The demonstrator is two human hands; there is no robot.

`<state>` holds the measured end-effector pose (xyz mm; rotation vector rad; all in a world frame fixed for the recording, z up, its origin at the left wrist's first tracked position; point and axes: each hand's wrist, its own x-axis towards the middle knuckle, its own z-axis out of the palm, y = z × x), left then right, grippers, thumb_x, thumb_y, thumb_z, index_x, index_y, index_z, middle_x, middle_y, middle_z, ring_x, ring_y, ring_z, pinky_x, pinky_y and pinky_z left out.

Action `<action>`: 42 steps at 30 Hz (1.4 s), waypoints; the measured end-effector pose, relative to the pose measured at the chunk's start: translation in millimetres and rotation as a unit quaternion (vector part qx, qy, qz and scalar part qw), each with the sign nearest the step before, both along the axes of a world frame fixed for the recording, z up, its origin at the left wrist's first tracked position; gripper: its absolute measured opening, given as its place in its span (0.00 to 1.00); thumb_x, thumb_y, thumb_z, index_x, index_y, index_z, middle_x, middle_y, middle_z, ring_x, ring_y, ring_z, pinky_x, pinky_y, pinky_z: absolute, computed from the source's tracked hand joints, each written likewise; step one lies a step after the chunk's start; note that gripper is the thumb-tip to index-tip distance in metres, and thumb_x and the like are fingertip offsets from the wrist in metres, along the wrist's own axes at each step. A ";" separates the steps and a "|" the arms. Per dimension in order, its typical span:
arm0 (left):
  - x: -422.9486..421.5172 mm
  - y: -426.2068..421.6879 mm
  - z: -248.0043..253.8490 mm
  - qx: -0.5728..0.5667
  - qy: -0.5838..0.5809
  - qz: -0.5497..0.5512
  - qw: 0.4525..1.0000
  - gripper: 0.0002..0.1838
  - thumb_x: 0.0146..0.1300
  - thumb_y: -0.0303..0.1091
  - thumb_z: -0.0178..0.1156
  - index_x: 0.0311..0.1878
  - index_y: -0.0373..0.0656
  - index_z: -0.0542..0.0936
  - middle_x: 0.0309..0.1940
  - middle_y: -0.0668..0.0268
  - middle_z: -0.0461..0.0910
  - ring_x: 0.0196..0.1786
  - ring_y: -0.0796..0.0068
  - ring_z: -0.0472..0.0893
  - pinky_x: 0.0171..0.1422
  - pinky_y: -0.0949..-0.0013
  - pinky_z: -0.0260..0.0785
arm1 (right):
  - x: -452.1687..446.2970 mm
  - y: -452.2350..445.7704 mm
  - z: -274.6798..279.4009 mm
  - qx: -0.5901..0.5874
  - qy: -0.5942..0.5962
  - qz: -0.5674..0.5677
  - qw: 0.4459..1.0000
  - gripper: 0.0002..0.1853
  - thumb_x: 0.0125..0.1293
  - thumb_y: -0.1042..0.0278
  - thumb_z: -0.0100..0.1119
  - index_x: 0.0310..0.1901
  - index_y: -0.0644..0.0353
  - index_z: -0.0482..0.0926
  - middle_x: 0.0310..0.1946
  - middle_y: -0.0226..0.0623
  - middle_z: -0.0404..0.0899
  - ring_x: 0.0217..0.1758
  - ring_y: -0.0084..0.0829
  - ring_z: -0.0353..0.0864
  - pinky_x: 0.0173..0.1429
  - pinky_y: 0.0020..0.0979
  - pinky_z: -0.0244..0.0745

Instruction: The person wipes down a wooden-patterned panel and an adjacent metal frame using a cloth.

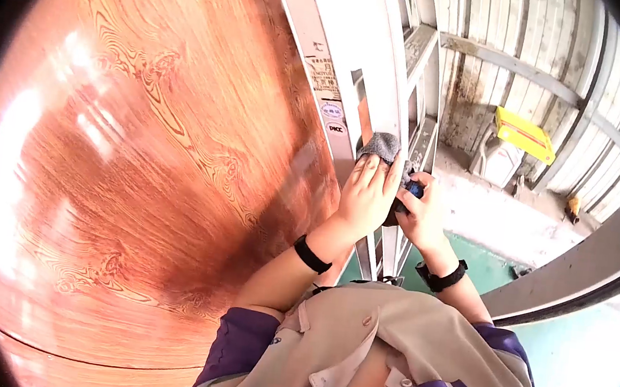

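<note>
My left hand (366,196) presses a grey cloth (380,147) against a white metal frame (370,39), its fingers close together over the cloth. Just to the right, my right hand (422,212) has its fingers curled around a bunched dark cloth (413,191) with a blue patch, beside the frame's edge. The frame runs along a glossy wood-grain panel (184,107) on the left. Printed labels and a round sticker (331,110) show on the strip between them. What lies under the cloths is hidden.
Behind the frame stands a metal rack (422,55). By the corrugated wall (505,26) are a white jug (497,161) and a yellow box (524,135). A curved grey rim (579,263) crosses the right side above the green floor (478,269).
</note>
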<state>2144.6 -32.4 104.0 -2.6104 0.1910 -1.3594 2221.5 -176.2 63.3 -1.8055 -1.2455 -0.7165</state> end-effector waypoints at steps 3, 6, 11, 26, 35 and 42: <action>-1.2 -4.8 -43.3 -0.010 0.005 -0.025 1.000 0.29 0.63 0.30 0.54 0.69 0.36 0.70 0.43 0.49 0.81 0.53 0.48 0.79 0.65 0.50 0.71 | -2.4 -7.0 -25.4 -0.049 0.068 0.019 0.996 0.25 0.40 0.78 0.72 0.46 0.54 0.83 0.51 0.49 0.69 0.53 0.51 0.76 0.53 0.42 0.78; -3.2 -2.3 -70.7 -0.015 0.027 -0.061 0.998 0.29 0.62 0.28 0.55 0.69 0.34 0.70 0.41 0.49 0.81 0.51 0.47 0.79 0.64 0.49 0.71 | -8.4 -15.9 -25.1 -0.063 0.090 0.053 0.993 0.18 0.46 0.75 0.70 0.42 0.55 0.86 0.47 0.45 0.72 0.50 0.48 0.77 0.52 0.41 0.77; 4.0 -6.5 -24.9 -0.031 0.003 -0.088 0.996 0.36 0.57 0.27 0.55 0.71 0.26 0.63 0.44 0.43 0.79 0.51 0.40 0.77 0.65 0.45 0.68 | -7.6 -27.8 -0.6 -0.046 0.083 0.063 0.993 0.22 0.47 0.78 0.68 0.48 0.54 0.83 0.46 0.43 0.72 0.50 0.47 0.78 0.51 0.40 0.77; 2.8 -1.1 18.9 -0.039 0.024 -0.055 0.997 0.34 0.61 0.30 0.53 0.72 0.29 0.63 0.50 0.43 0.77 0.59 0.43 0.72 0.68 0.45 0.64 | -5.4 -13.6 28.8 -0.030 0.110 0.079 0.990 0.26 0.47 0.80 0.66 0.52 0.55 0.80 0.48 0.43 0.72 0.46 0.49 0.80 0.48 0.41 0.79; 1.4 -1.2 29.1 -0.034 -0.007 -0.033 0.999 0.36 0.60 0.29 0.55 0.72 0.29 0.62 0.45 0.47 0.77 0.57 0.46 0.74 0.69 0.47 0.65 | -10.9 -14.4 43.6 -0.017 0.087 0.040 0.995 0.28 0.42 0.83 0.66 0.50 0.53 0.81 0.49 0.42 0.72 0.50 0.47 0.80 0.52 0.40 0.78; -1.4 -11.0 -11.2 -0.063 0.005 -0.056 0.996 0.35 0.60 0.30 0.54 0.71 0.25 0.63 0.47 0.42 0.78 0.56 0.40 0.75 0.68 0.44 0.66 | -10.7 -19.8 39.2 -0.056 0.066 0.044 0.995 0.25 0.46 0.81 0.66 0.50 0.56 0.80 0.49 0.43 0.74 0.48 0.50 0.81 0.49 0.41 0.80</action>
